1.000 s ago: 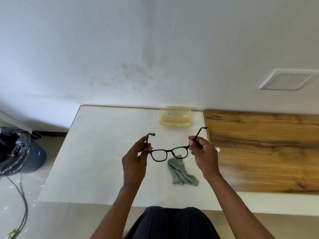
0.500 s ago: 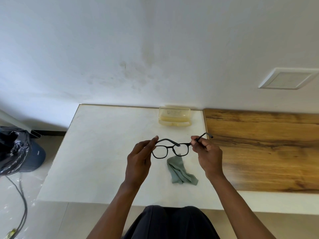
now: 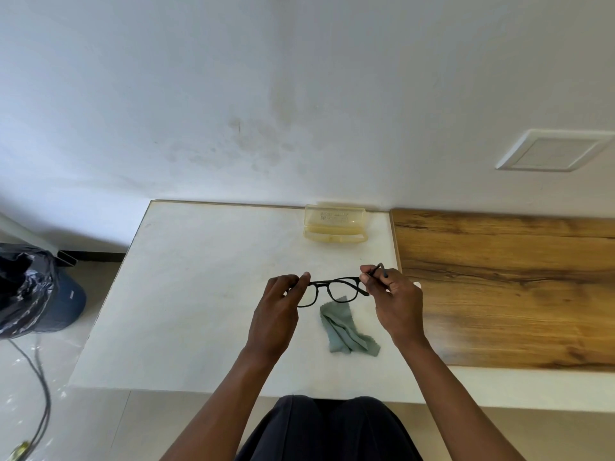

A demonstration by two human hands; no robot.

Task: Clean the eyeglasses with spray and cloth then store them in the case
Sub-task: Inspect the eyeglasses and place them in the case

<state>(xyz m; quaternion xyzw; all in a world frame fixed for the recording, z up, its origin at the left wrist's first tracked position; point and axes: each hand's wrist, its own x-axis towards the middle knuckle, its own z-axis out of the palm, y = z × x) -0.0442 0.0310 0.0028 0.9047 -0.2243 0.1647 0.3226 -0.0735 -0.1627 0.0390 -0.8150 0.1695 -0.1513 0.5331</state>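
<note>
Left hand [image 3: 278, 311] pinches the left end of the black eyeglasses [image 3: 332, 289], right hand [image 3: 392, 294] pinches the right temple arm, half folded, and the frame hangs above the white tabletop [image 3: 199, 294]. Just below lies the green cloth [image 3: 346, 331], crumpled and let go. Further back, the yellowish case [image 3: 335, 224] stands open against the wall. Folding looks underway, so wiping seems done; casing the glasses remains.
</note>
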